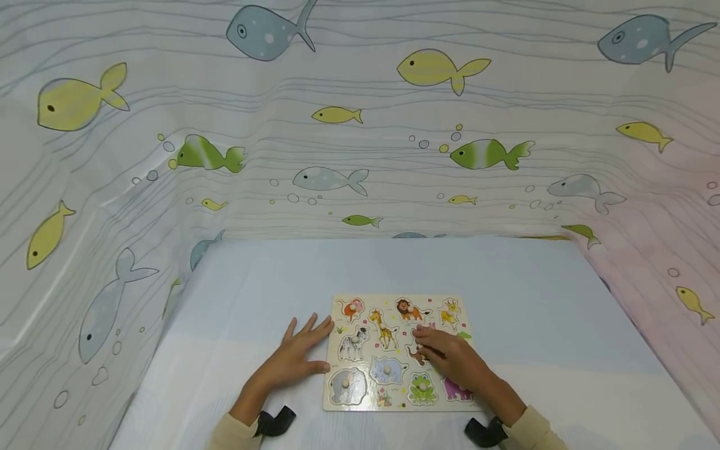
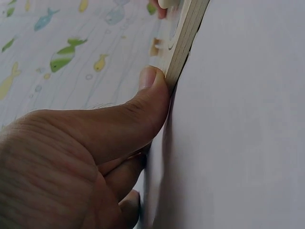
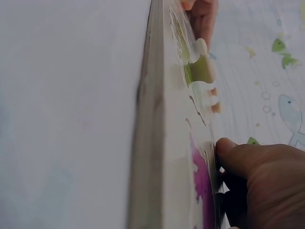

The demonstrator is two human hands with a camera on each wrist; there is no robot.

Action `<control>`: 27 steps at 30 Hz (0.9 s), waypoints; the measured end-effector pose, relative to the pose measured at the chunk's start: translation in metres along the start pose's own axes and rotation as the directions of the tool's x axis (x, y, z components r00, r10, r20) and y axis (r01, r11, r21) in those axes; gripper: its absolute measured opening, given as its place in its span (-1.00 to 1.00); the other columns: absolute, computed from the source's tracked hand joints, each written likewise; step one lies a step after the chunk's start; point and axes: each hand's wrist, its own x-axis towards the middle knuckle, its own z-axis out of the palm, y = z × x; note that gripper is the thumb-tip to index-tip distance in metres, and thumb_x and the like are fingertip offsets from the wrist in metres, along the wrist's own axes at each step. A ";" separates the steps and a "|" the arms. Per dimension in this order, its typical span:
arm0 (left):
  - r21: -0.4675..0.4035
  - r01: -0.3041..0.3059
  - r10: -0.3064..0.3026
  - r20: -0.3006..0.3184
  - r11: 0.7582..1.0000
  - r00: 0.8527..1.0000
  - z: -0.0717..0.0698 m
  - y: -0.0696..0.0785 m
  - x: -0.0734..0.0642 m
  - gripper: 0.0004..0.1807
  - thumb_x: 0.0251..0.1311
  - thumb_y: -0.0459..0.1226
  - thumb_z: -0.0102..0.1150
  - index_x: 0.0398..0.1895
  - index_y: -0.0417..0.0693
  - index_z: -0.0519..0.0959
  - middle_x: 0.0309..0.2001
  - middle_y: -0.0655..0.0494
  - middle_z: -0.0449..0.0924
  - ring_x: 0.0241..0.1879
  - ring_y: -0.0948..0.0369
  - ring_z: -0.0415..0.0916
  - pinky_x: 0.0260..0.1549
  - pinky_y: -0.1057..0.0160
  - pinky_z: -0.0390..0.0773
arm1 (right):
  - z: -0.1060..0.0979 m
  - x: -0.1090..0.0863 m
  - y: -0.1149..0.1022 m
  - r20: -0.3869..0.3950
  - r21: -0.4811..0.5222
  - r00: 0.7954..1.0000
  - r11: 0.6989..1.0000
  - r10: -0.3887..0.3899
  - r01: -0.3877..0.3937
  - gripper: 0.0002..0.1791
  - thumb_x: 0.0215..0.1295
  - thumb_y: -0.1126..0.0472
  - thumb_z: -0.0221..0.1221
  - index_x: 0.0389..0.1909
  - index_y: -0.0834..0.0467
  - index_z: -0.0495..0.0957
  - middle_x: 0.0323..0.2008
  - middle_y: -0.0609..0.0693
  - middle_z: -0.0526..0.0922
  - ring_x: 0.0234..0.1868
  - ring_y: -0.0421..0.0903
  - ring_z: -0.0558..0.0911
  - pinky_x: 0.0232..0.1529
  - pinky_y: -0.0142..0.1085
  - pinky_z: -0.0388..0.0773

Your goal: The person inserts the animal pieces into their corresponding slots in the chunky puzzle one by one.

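A wooden peg puzzle board with animal pieces lies on the white-covered table. My left hand has its fingers spread, with the thumb and fingertips at the board's left edge. In the left wrist view the thumb touches that edge. My right hand is over the right half, with fingertips at a brown animal piece that it partly covers. From the right wrist view, the thumb is low against the board face; whether it pinches a knob is hidden. A purple piece shows below the right hand.
Several other pieces sit in the board, among them a zebra, a giraffe, a lion, a frog and a grey elephant. Fish-printed curtains surround the table at the back and sides.
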 end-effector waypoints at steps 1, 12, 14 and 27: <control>0.002 0.006 -0.006 -0.002 1.000 1.000 -0.001 0.000 -0.002 -0.01 -0.02 -0.08 0.46 0.51 -0.06 0.23 0.54 0.05 0.11 0.60 -0.10 -0.15 0.50 -0.27 -0.53 | 0.001 0.000 -0.001 0.005 0.001 1.000 1.000 0.001 -0.001 -0.60 0.17 0.33 0.37 0.08 0.21 0.66 0.08 0.07 0.72 0.15 0.07 0.68 0.04 -0.08 0.70; -0.007 -0.004 0.004 -0.016 1.000 1.000 0.001 -0.001 -0.007 -0.01 0.00 -0.05 0.44 0.53 -0.04 0.21 0.55 0.07 0.10 0.60 -0.09 -0.17 0.50 -0.27 -0.54 | 0.000 0.002 -0.002 -0.018 -0.002 1.000 1.000 -0.017 0.017 -0.57 0.09 0.38 0.41 0.04 0.20 0.68 0.07 0.06 0.72 0.13 0.04 0.68 0.21 -0.54 0.50; -0.007 -0.007 0.007 -0.022 1.000 1.000 0.001 -0.001 -0.007 -0.01 0.00 -0.07 0.44 0.52 -0.05 0.22 0.55 0.06 0.11 0.60 -0.10 -0.16 0.49 -0.28 -0.53 | 0.001 0.002 -0.001 -0.016 0.012 1.000 1.000 -0.020 0.020 -0.58 0.10 0.38 0.41 0.04 0.21 0.68 0.07 0.06 0.72 0.13 0.05 0.68 0.24 -0.63 0.42; -0.049 -0.034 0.033 -0.027 0.998 0.999 0.004 -0.004 -0.010 -0.13 0.13 0.00 0.35 0.49 -0.09 0.28 0.51 0.00 0.21 0.58 -0.13 -0.07 0.50 -0.29 -0.47 | 0.006 -0.010 -0.005 0.017 -0.004 1.000 1.000 0.018 -0.018 -0.57 0.11 0.33 0.42 0.06 0.20 0.67 0.13 0.06 0.68 0.17 0.05 0.66 0.06 -0.13 0.69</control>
